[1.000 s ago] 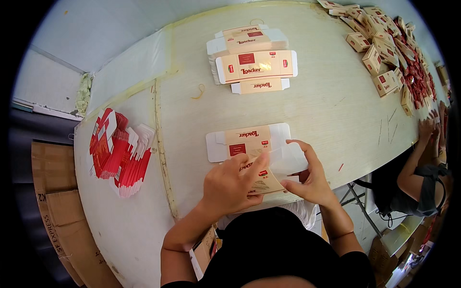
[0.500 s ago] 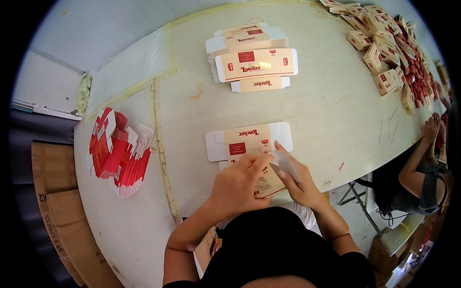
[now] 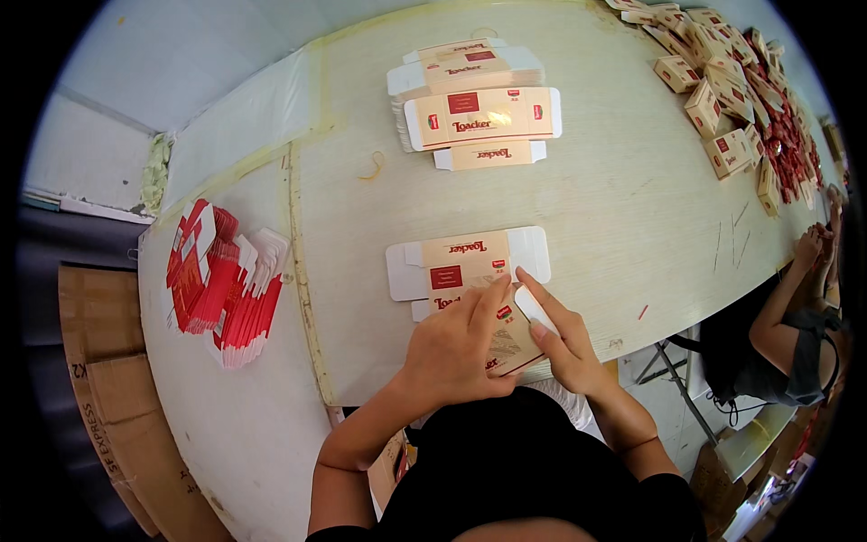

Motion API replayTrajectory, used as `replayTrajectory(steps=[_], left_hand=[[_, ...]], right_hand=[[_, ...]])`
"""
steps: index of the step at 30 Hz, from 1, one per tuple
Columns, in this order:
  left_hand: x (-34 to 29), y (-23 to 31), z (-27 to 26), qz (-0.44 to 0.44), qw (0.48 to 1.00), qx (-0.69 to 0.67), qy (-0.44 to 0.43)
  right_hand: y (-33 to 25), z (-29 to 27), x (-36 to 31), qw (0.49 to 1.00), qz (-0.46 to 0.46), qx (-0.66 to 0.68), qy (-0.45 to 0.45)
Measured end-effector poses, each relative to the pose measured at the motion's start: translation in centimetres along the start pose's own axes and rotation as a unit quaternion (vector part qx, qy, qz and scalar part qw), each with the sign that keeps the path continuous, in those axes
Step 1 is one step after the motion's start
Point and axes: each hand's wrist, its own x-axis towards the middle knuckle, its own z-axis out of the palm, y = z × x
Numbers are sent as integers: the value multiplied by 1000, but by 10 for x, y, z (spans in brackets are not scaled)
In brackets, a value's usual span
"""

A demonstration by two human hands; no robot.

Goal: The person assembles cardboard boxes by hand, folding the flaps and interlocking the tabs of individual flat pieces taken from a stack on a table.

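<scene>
A small beige carton with red print (image 3: pixel 513 341) is held between my two hands at the table's near edge. My left hand (image 3: pixel 452 350) grips its left side, with the fingers reaching over the top face. At the carton's right end, my right hand (image 3: pixel 571 354) has thumb and fingers around a white end flap (image 3: pixel 535 312). That flap now lies close along the carton's end. Just beyond the hands is a flat, unfolded beige carton blank (image 3: pixel 465 257) with white side flaps, partly covered by the held carton and my left hand.
A stack of flat beige carton blanks (image 3: pixel 483 117) lies farther back on the table (image 3: pixel 623 181). Red-and-white folded cartons (image 3: pixel 226 289) lie at left. Folded beige boxes (image 3: pixel 722 99) and small red packets (image 3: pixel 790 154) pile up far right, near another person's arm (image 3: pixel 781 312).
The white flap, raised and blurred before, is now folded down against the carton's end. My right thumb and fingers have closed in along it, while my left hand has barely shifted.
</scene>
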Motion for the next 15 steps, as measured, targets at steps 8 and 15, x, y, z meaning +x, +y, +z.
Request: replayTrajectory(steps=[8, 15], left_hand=[[1, -3, 5, 32, 999, -1, 30], [-1, -5, 6, 31, 999, -6, 40]], right_hand=[[2, -7, -2, 1000, -19, -10, -8], [5, -8, -3, 1000, 2, -17, -12]])
